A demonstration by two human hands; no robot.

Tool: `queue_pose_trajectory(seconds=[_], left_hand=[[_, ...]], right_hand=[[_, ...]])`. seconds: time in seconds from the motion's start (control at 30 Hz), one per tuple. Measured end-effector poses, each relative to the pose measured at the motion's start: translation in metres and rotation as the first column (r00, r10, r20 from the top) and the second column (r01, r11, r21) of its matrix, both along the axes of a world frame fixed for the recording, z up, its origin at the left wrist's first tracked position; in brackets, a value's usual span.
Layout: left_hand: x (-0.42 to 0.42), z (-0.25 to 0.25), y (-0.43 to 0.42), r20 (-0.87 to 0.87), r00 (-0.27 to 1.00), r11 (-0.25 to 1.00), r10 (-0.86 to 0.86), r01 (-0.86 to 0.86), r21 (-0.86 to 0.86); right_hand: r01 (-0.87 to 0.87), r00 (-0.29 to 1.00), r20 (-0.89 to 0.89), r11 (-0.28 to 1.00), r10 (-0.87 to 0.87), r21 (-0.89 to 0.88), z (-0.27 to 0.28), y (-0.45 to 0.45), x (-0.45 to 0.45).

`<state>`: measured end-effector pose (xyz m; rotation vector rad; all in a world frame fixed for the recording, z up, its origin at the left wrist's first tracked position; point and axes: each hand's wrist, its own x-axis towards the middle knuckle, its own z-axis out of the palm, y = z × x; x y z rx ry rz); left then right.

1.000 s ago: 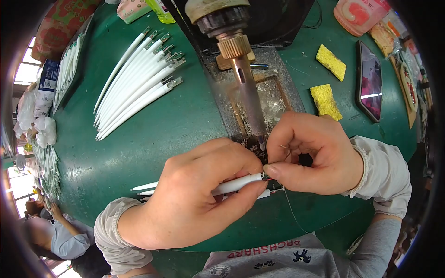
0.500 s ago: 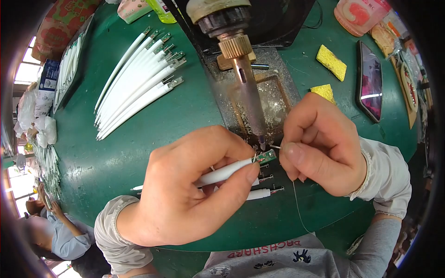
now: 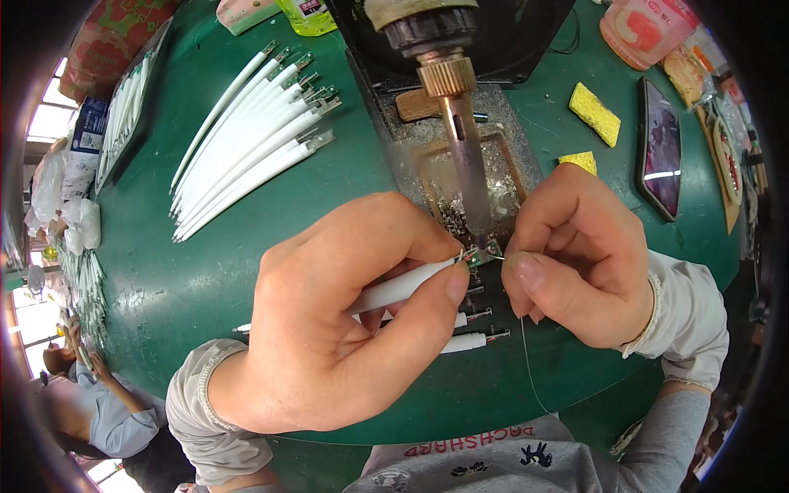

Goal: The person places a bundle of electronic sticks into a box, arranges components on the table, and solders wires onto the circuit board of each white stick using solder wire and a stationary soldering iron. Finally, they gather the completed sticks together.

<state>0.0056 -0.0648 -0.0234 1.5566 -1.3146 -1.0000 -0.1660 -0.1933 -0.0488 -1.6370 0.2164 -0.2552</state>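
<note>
My left hand (image 3: 353, 329) is closed around a white pen-shaped stick (image 3: 403, 285), whose end carries a small green circuit board (image 3: 475, 258). That board sits right at the tip of a soldering iron (image 3: 465, 156), which points downward from above. Between the thumb and fingertips of my right hand (image 3: 575, 267) is a thin solder wire (image 3: 528, 361). Its short end reaches the board beside the iron's tip, and its tail hangs toward the table edge. Below the board, more white sticks (image 3: 465, 342) lie on the table, partly hidden by my left hand.
A fan of white sticks (image 3: 246, 148) lies on the green table (image 3: 222, 287) at upper left. Under the iron is a dirty metal tray (image 3: 526, 156). Yellow sponges (image 3: 595, 115), a phone (image 3: 660, 152) and a pink tub (image 3: 645, 33) stand right. Another person (image 3: 123, 411) sits at lower left.
My left hand has brought the board up to the iron's tip, and the solder wire's end now meets it there. The whole view has shifted slightly, with the iron appearing further right.
</note>
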Motion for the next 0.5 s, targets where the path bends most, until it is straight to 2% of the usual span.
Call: queue_pose_trajectory(seconds=[0.33, 0.47, 0.5], left_hand=[[0.0009, -0.0009, -0.0002, 0.049, 0.999, 0.992, -0.024, 0.029, -0.119], [0.0015, 0.0017, 0.0007, 0.055, 0.998, 0.995, -0.020, 0.025, -0.097], [0.0025, 0.0034, 0.0011, 0.023, 0.999, 0.999, -0.024, 0.024, -0.038]], right_hand=[[0.008, 0.998, 0.056, 1.000, -0.008, 0.006, 0.0002, 0.0022, 0.0005], [0.018, 0.998, 0.068, 1.000, -0.019, 0.013, -0.0012, 0.0017, 0.0001], [0.018, 0.997, 0.080, 1.000, -0.019, 0.013, -0.0018, 0.0012, -0.0001]])
